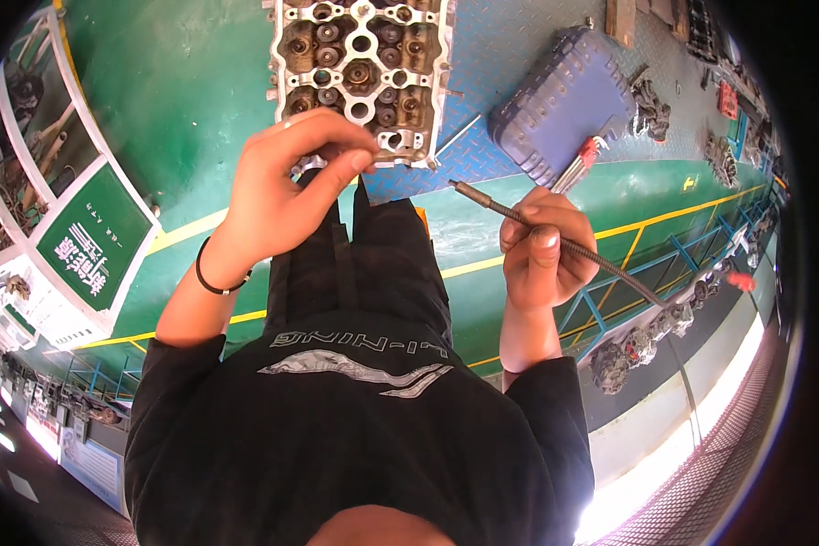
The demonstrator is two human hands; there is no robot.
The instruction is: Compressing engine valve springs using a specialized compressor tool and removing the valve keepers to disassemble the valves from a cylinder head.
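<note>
The flexible shaft tool is the item we have in hand: our right hand holds it below and to the right of the cylinder head, with the fingers curled and pressed around the shaft and the thumb laid along it. The tool shows as a thin, dark, spiral-wound metal cable with a short, smooth, lighter tip that points up and left toward the lower right corner of the cylinder head; its long tail runs down and right, away from the head, out of our grip. Our left hand is raised just below the lower edge of the cylinder head, thumb and fingertips pinched together; we cannot tell whether a small part sits between them. We judge the main hazards as follows. The unsupported tail could sag or whip and drag the tip off line, because the grip is near the front end only. Anything small pinched in the left hand could drop into the open bores of the cylinder head, which lies face-up on the blue tread-plate counter. The blue plastic case, to the right of the head, lies close to the tail's sweep.
</note>
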